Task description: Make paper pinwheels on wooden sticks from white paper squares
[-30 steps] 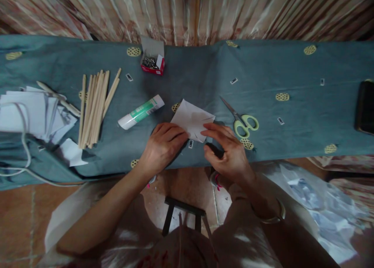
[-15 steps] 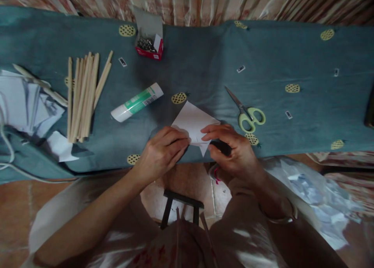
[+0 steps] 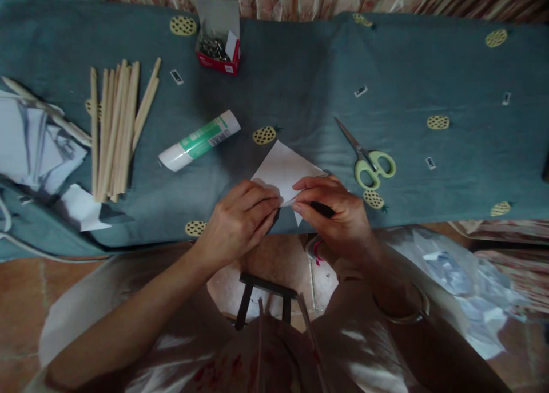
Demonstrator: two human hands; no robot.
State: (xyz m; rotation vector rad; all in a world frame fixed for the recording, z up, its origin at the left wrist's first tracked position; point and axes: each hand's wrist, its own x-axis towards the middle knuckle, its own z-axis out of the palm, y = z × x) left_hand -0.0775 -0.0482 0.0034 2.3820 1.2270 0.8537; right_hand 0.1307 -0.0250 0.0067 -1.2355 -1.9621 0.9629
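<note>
A folded white paper (image 3: 278, 165) is held on the teal tablecloth (image 3: 398, 67): its seven-o'clock edge is gripped by the bunched fingertips of the left hand (image 3: 238, 218), its five-o'clock edge pinched between thumb and fingers of the right hand (image 3: 338, 210). Small metal pieces (image 3: 213, 49) are contained in an open red box (image 3: 217, 64) at eleven o'clock; pale scraps (image 3: 448, 270) are seen in a translucent plastic bag (image 3: 412, 247) at four.

The blue-green cloth (image 3: 300, 101) has a pattern of yellow pineapples (image 3: 438, 122). On it are, from left to right, papers (image 3: 12, 133), sticks (image 3: 115, 133), glue (image 3: 199, 141), an open box (image 3: 218, 63), a sheet (image 3: 281, 167) and scissors (image 3: 365, 159).
</note>
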